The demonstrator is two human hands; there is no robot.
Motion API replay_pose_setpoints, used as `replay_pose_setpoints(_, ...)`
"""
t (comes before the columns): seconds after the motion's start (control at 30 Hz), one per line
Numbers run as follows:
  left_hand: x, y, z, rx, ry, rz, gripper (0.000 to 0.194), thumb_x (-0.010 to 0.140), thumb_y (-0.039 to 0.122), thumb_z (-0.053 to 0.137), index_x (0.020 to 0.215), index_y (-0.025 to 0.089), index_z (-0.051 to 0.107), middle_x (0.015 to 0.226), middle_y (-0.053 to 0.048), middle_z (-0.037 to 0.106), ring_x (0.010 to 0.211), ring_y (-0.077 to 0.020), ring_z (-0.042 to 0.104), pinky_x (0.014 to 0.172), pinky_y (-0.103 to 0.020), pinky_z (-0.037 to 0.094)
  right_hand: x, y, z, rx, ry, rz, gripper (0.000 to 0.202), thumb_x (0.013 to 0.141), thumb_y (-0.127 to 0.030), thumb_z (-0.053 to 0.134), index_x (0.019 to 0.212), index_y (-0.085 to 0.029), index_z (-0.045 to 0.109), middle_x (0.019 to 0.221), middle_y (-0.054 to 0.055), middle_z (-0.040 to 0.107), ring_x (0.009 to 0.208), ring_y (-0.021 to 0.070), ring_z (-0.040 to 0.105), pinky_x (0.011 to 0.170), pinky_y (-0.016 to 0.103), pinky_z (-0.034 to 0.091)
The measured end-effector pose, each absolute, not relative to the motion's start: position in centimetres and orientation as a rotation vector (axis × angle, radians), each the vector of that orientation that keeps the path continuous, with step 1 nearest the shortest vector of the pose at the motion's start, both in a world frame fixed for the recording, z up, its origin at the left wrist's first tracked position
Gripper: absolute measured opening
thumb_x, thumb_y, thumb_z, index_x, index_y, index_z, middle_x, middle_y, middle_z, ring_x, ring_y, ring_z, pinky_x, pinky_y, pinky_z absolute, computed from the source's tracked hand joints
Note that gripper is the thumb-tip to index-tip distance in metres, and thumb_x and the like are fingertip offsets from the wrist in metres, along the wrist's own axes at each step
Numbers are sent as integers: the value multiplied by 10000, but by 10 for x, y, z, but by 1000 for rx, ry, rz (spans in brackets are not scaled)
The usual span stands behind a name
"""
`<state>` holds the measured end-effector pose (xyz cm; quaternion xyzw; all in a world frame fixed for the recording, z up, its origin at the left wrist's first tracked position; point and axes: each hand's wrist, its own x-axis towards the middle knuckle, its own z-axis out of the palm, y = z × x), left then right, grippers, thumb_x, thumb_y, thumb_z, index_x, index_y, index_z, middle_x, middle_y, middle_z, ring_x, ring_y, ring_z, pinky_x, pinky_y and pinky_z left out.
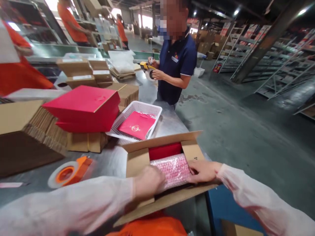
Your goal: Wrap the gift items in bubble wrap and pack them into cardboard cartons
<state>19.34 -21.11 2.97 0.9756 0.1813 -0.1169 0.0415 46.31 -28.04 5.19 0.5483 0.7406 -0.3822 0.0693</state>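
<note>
An open cardboard box [137, 162] stands at the table's near edge with its flaps spread. Inside it lie a red item [164, 150] and, nearer to me, a bubble-wrapped pink package [173, 168]. My left hand [149, 182] is at the package's left end, its fingers curled and blurred, so its hold is unclear. At the right end, my right hand [203, 170] has its thumb and fingers apart, touching the package and the box's right flap. Part of the package is hidden under both hands.
An orange tape dispenser [82, 167] lies left of the box. Behind are a white basket [158, 114] with a red bag [137, 124], red boxes [83, 105] and stacked cardboard [44, 134]. Across the table a person [177, 62] holds another tape dispenser [147, 70].
</note>
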Motion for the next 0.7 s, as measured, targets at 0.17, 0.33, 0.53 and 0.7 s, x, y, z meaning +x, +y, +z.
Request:
replay_pose_setpoints(0.17, 204, -201, -8, 2649, 556, -109, 425, 1009, 359, 323, 750, 182, 609, 778, -66, 680, 724, -194, 603, 718, -317, 452, 478, -286, 65, 1610, 2097, -1299, 669, 620, -605, 795, 1164, -223, 715, 988, 36, 670, 821, 195, 632, 719, 281, 486)
replay_pose_setpoints(0.33, 195, -159, 19, 1913, 364, -58, 535, 903, 693, 413, 759, 187, 514, 743, -1, 540, 716, -148, 484, 678, -273, 408, 471, -274, 83, 1891, 2154, -653, 430, 603, -530, 859, 879, -226, 732, 979, 44, 723, 964, 258, 640, 804, 323, 444)
replay_pose_setpoints(0.53, 196, -150, 27, 1809, 242, -386, 456, 790, 603, 679, 966, 182, 669, 854, -9, 657, 791, -155, 574, 733, -255, 460, 438, -286, 90, 1841, 2047, -472, 373, 714, -594, 794, 826, -241, 751, 831, 46, 754, 849, 253, 697, 749, 322, 416)
replay_pose_setpoints(0.7, 178, -183, 11, 2501, 85, -80, 386, 938, 354, 460, 1235, 227, 672, 983, -110, 665, 924, -260, 601, 869, -416, 489, 397, -284, 80, 1731, 2248, -498, 687, 637, -865, 662, 826, -214, 776, 814, 82, 754, 785, 245, 688, 596, 288, 348)
